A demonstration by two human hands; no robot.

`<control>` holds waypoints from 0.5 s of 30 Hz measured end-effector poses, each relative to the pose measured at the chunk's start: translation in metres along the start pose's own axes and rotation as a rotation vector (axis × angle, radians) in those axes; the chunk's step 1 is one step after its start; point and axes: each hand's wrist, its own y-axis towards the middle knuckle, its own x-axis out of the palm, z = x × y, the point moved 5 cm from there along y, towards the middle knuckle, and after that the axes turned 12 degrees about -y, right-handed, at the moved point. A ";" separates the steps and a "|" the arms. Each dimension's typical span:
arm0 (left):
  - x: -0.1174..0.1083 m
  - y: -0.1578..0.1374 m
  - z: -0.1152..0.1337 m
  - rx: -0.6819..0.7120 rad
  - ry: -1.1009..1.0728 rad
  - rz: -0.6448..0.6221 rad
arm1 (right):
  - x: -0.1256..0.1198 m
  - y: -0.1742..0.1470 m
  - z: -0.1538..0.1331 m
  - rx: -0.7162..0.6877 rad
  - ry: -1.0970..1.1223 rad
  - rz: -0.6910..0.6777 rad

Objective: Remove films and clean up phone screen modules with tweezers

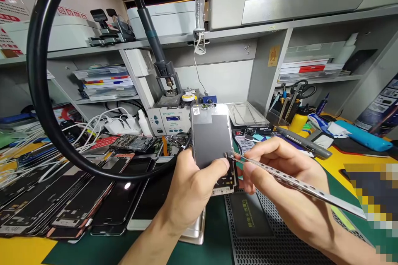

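Observation:
My left hand (195, 186) grips a phone screen assembly (209, 138), holding it nearly upright with its back side facing me. The thumb presses on the lower part, beside a dark flex cable and small circuits. A pair of metal tweezers (289, 182) lies between the thumb and fingers of my right hand (286, 182). The tweezer tips touch or nearly touch the right edge of the screen assembly, close to my left thumb. Whether the tips pinch anything is too small to tell. My left fingers are partly hidden behind the screen.
Several phone screens (74, 194) lie in rows at left. A black hose (37, 91) loops over them from the hot-air station (169, 120). A perforated black mat (264, 240) lies below my hands. A heating plate (248, 114) and a yellow bottle (299, 120) stand behind.

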 end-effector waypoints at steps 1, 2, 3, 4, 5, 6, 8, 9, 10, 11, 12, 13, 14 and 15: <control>0.000 0.000 -0.001 -0.002 0.002 0.007 | 0.001 0.001 0.001 0.005 -0.004 -0.001; -0.001 -0.001 -0.001 -0.007 0.001 0.014 | 0.001 0.002 0.003 0.007 -0.004 -0.002; -0.001 -0.001 -0.002 -0.010 -0.001 0.020 | 0.002 0.002 0.004 0.010 0.000 -0.005; 0.000 -0.001 -0.002 -0.012 -0.004 0.022 | 0.002 0.002 0.005 0.011 0.005 -0.008; 0.000 -0.002 -0.002 -0.012 -0.005 0.022 | 0.002 0.002 0.006 0.015 0.008 -0.011; 0.000 -0.002 -0.002 -0.010 -0.006 0.023 | 0.002 0.002 0.007 0.018 0.012 -0.011; 0.000 -0.003 -0.002 -0.006 -0.003 0.024 | 0.002 0.001 0.006 0.019 0.015 -0.008; 0.001 -0.003 -0.002 -0.005 -0.003 0.024 | 0.001 0.000 0.006 0.018 0.013 -0.005; 0.001 -0.002 -0.002 -0.003 -0.004 0.023 | 0.002 0.000 0.005 0.015 0.011 -0.001; 0.001 -0.002 -0.001 0.001 -0.005 0.021 | 0.002 0.000 0.005 0.012 0.009 0.004; 0.001 -0.001 -0.001 0.008 -0.006 0.016 | 0.002 0.000 0.004 0.006 0.009 0.008; 0.001 -0.001 0.000 0.018 -0.006 0.012 | 0.002 0.001 0.004 0.004 0.009 0.007; 0.002 -0.001 0.000 0.029 -0.004 0.007 | 0.003 0.001 0.004 0.002 0.010 0.007; 0.002 -0.001 0.001 0.038 -0.002 0.002 | 0.003 0.001 0.005 0.001 0.013 0.006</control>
